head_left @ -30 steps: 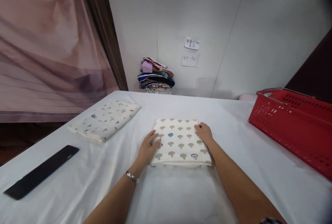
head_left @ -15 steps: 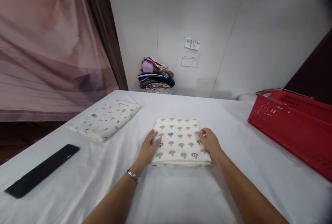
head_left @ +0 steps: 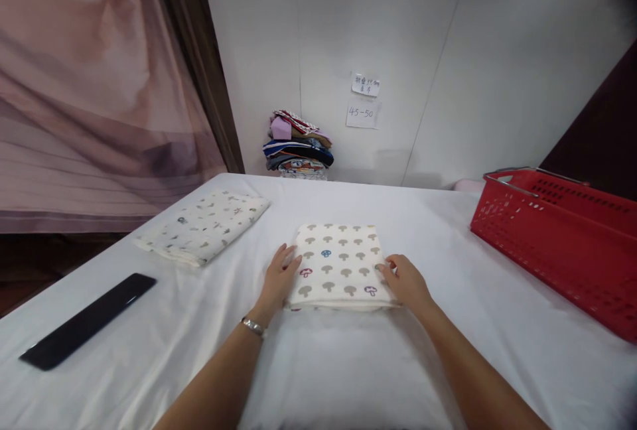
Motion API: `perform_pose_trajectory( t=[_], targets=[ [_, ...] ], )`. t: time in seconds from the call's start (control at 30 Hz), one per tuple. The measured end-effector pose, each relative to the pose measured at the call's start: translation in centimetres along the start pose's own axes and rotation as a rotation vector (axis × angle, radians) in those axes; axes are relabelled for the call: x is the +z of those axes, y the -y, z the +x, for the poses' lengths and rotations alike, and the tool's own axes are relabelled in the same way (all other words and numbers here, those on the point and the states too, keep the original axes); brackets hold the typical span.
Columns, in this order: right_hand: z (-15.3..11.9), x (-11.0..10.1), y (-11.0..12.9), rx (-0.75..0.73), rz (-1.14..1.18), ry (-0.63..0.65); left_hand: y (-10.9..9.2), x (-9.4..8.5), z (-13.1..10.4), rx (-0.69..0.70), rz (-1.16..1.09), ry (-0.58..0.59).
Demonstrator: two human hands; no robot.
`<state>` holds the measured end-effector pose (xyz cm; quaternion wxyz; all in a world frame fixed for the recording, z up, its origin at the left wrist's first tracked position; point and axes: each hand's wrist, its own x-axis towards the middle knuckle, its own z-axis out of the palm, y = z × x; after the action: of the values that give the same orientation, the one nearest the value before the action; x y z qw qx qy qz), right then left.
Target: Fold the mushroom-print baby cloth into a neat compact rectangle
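Folded cloth (head_left: 340, 263) mid-table (head_left: 348, 363): soft, light, floppy. Left hand (head_left: 279, 277) and right hand (head_left: 405, 281) rest flat and open on its side edges, gripping nothing; I'd pinch the near corners.

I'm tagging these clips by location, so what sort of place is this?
Probably a small cloth-folding workroom: a table under a white sheet, a folded mushroom-print cloth between both hands, a stack of folded clothes by the wall, and a red basket.
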<state>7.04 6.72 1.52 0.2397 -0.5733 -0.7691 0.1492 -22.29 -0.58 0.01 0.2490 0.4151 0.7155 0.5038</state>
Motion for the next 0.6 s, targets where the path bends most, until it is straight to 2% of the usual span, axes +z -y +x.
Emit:
perform_pose_trajectory(
  t=[0.2,0.3,0.4,0.5,0.6],
  targets=[
    [-3.3,-0.4,0.6,-0.144,0.094,0.004,-0.6,0.1,-0.8,0.032,0.093,0.139],
    [-3.8,-0.8,1.0,-0.182,0.122,-0.054,-0.8,-0.1,-0.7,0.03,0.081,0.088],
    [-4.2,-1.2,1.5,-0.327,0.155,-0.135,-1.2,-0.6,-1.1,0.059,0.066,0.049],
    [-4.8,-1.3,1.8,-0.522,0.152,-0.118,-1.7,-1.2,-2.3,0.227,0.181,0.096],
    [-5.3,-0.8,1.7,-0.702,0.057,0.007,-1.6,-1.3,-3.9,0.497,0.397,0.224]
  ],
)
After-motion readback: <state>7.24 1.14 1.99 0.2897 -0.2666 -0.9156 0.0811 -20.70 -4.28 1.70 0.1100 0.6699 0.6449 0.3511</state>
